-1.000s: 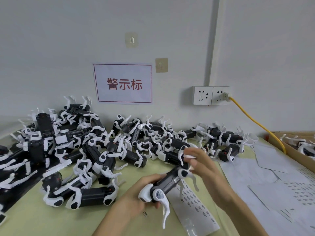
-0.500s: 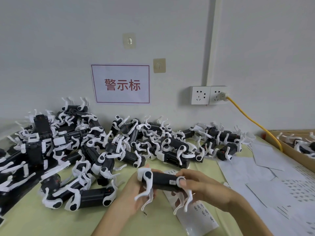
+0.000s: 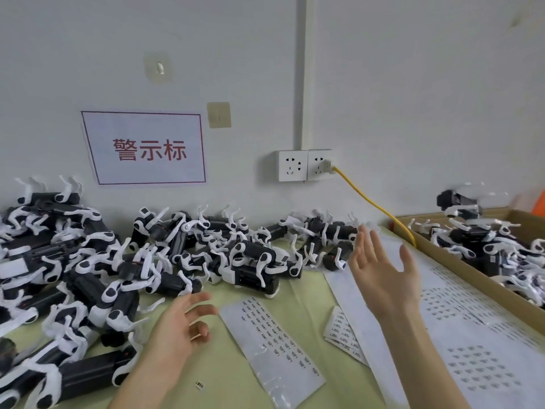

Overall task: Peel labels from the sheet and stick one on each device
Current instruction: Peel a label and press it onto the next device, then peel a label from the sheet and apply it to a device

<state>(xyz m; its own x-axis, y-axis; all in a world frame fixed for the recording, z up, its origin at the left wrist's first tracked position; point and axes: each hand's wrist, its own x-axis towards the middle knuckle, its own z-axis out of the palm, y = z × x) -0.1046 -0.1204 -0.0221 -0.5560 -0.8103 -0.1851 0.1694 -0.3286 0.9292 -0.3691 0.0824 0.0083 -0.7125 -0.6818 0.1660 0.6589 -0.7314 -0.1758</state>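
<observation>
Progress: partial. At right the cardboard box holds a heap of devices, judged finished; one more device, blurred, appears airborne above it. A large pile of devices on the table is judged unlabelled; stickers too small to confirm. The label sheet lies flat between the hands. The left hand has its fingers loosely spread, holding nothing, beside the pile. The right hand is raised, fingers splayed, empty.

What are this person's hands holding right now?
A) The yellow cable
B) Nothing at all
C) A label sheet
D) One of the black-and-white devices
B: the left hand and right hand both show loose, spread fingers with nothing in them, while a blurred device shows above the box.
</observation>
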